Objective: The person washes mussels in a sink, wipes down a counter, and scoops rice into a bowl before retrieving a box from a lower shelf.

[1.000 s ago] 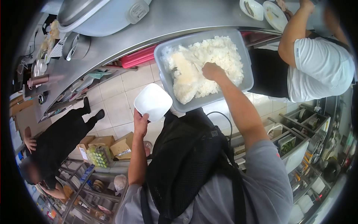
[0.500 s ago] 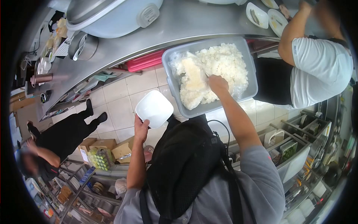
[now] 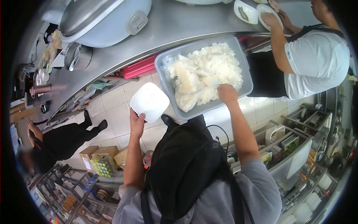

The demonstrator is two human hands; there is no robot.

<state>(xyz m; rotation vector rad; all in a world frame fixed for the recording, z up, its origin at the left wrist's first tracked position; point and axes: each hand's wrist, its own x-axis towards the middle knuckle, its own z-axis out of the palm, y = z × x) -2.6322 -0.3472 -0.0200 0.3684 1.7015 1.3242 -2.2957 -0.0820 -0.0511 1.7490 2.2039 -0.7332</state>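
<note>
My left hand (image 3: pixel 137 124) grips the near-left rim of a white squarish bowl (image 3: pixel 150 101), which holds no food and is held over the floor. To its right is a large grey plastic tub (image 3: pixel 247 76) full of cooked white rice (image 3: pixel 223 59), with a clear plastic liner showing at the edges. Closed around a handle, my right hand (image 3: pixel 228 94) is over the tub's near side. The pale flat blade of a rice paddle (image 3: pixel 211 81) extends left from it onto the rice. A browned, crusty slab of rice (image 3: pixel 187 80) lies in the left half.
Behind the tub runs a steel counter (image 3: pixel 179 24) with a large lidded cooker (image 3: pixel 100 22) and a metal pot (image 3: pixel 78 56). At right, a co-worker in a white shirt (image 3: pixel 317 56) handles a plate (image 3: pixel 269 16). Another person in black (image 3: pixel 59 143) stands at left. A pink-red container (image 3: pixel 140 67) sits below the counter.
My right hand has moved down and right, and the paddle blade now shows on the rice. The left hand still holds the bowl. The co-worker at right now reaches into a plate.
</note>
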